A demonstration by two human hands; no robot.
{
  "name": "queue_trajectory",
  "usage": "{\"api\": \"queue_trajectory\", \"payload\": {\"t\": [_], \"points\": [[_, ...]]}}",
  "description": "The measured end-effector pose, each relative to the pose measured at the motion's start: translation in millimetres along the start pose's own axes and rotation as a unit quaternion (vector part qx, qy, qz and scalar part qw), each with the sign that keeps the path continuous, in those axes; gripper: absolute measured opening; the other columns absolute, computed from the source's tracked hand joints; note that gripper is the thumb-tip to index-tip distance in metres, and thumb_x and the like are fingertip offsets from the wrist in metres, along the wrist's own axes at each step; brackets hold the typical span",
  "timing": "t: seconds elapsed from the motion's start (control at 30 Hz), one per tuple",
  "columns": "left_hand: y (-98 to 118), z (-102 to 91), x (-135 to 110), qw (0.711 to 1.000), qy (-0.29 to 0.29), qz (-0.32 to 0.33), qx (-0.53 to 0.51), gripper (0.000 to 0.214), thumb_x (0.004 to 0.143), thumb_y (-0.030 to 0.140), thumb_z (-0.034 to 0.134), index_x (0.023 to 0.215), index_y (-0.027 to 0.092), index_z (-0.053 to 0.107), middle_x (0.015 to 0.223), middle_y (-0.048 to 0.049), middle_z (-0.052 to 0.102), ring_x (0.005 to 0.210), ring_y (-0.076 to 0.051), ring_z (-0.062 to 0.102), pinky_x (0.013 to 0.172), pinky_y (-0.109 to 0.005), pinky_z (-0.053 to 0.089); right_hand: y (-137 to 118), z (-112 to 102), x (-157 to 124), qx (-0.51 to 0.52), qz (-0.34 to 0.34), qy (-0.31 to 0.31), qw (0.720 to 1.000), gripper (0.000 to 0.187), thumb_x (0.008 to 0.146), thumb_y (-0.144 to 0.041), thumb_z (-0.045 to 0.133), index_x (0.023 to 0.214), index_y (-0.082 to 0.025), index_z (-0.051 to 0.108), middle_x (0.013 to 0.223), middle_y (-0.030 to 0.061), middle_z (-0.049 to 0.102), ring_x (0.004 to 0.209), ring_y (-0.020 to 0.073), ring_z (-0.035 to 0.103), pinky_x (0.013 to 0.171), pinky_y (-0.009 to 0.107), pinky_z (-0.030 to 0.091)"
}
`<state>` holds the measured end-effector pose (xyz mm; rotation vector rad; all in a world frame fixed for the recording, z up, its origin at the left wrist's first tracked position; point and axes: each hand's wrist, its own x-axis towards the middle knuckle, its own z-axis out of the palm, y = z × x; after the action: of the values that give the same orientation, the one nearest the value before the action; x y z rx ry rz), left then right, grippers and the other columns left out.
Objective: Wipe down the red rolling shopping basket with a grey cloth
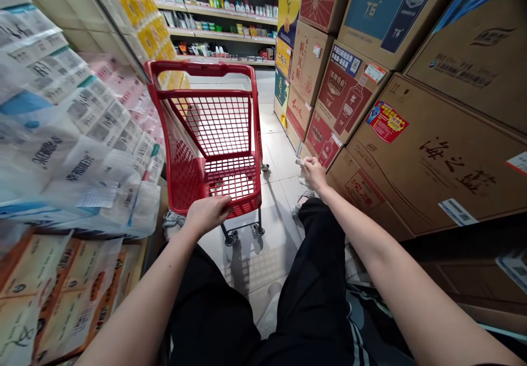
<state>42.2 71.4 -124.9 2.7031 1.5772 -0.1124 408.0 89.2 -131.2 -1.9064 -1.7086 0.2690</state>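
Head view: I locate the red shopping cart (pixel 189 174) directly ahead of the left hand (pixel 208 215), which clasps its near rim, fingers curled over. Right of the cart, the right hand (pixel 313 174) pinches a small pale item (pixel 300 162), unidentifiable, near stacked cartons (pixel 346 91)

Smooth, glossy plastic cart (pixel 187 179); matt cardboard boxes (pixel 411 163).
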Motion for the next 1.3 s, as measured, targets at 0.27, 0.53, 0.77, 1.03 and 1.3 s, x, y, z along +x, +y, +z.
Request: {"api": "queue_trajectory", "payload": {"t": [0.27,0.53,0.77,1.03,1.3], "points": [[12.3,-11.4,13.7,0.993,-0.037,-0.04,-0.104,0.051,0.09,0.056,0.035,0.128,0.032,0.059,0.117,-0.0003,0.072,0.101,-0.021,0.067,0.068,-0.026,0.042,-52.6,85.5,-37.6,0.285,0.05,-0.012,0.957,0.029,0.097,-0.025,0.037,0.115,-0.017,0.059,0.113,0.009,0.062,0.1,0.0155,0.06,0.09,0.028,0.049],[55.8,-7.4,51.6,0.993,-0.021,-0.083,-0.082,0.077,0.094,0.063,0.007,0.088,0.022,0.072,0.093,-0.0099,0.074,0.092,-0.027,0.068,0.069,-0.03,0.042,-85.0,136.6,-55.6,0.324,0.05,0.11,0.938,0.023,0.086,-0.012,0.041,0.104,-0.019,0.051,0.116,0.012,0.057,0.116,0.0184,0.053,0.106,0.035,0.041],[42.8,-4.6,56.4,0.989,-0.047,-0.118,-0.076,0.078,0.094,0.061,0.006,0.094,0.02,0.073,0.1,-0.0119,0.074,0.096,-0.027,0.068,0.071,-0.031,0.043,-49.9,162.0,-75.6,0.348,0.22,0.011,0.911,0.013,0.083,-0.027,0.062,0.092,-0.017,0.059,0.094,0.0069,0.069,0.088,0.0184,0.064,0.086,0.033,0.052],[50.9,-5.7,55.4,0.992,-0.033,-0.094,-0.078,0.077,0.094,0.061,0.006,0.09,0.02,0.072,0.098,-0.0109,0.074,0.093,-0.026,0.068,0.069,-0.03,0.041,-86.0,159.4,-81.0,0.377,0.147,0.112,0.908,0.018,0.091,-0.027,0.051,0.103,-0.016,0.061,0.11,0.0097,0.068,0.104,0.0174,0.063,0.094,0.029,0.048],[57.0,-5.9,48.7,0.992,-0.014,-0.079,-0.095,0.074,0.095,0.06,0.006,0.088,0.023,0.07,0.097,-0.0075,0.074,0.093,-0.026,0.068,0.066,-0.03,0.039,-53.2,188.6,-76.5,0.342,0.288,-0.007,0.894,0.014,0.081,-0.024,0.059,0.086,-0.016,0.07,0.085,0.0056,0.075,0.081,0.0166,0.068,0.075,0.023,0.048]]}}
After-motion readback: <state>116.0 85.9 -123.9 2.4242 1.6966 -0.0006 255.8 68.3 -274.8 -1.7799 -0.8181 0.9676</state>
